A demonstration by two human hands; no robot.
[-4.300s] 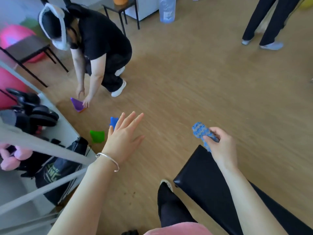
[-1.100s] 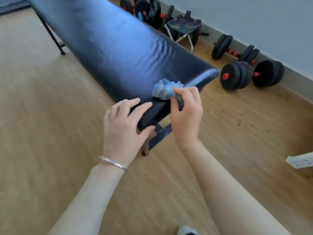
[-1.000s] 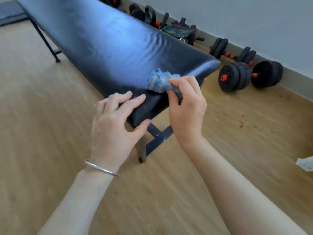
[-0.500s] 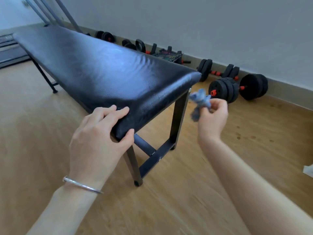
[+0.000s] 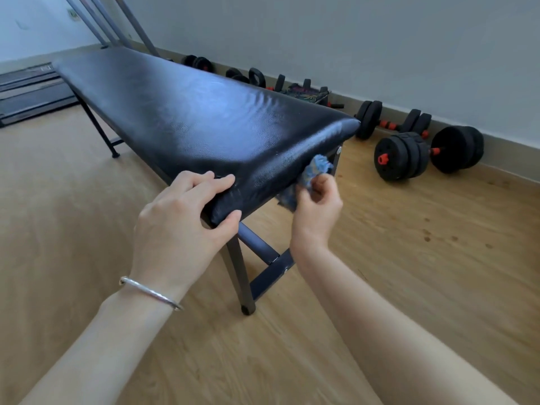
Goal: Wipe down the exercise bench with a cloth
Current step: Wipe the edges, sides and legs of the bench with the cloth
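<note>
Back against the padding: the right hand (image 5: 317, 206), which half a second earlier held the blue cloth (image 5: 311, 175) in the air beside the frame, now presses it to the short end face of the exercise bench (image 5: 204, 121), close to the right-hand corner. Thumb and fingertips pinch the bunched fabric, and a loose fold hangs below the pad's lower edge. The left hand (image 5: 181, 226), a silver bangle (image 5: 152, 292) at its wrist, keeps its grip on the near left corner, fingers curled over the top and thumb set against the end face. Beneath both hands a dark metal leg (image 5: 238, 273) and its cross-brace stand on the wooden floor (image 5: 409, 273). Beyond them the glossy black pad runs away toward the upper left. Black dumbbells (image 5: 409, 154) with red collars lie along the foot of the grey wall (image 5: 350, 39), and grey poles (image 5: 117, 21) slant upward at the bench's far end.
</note>
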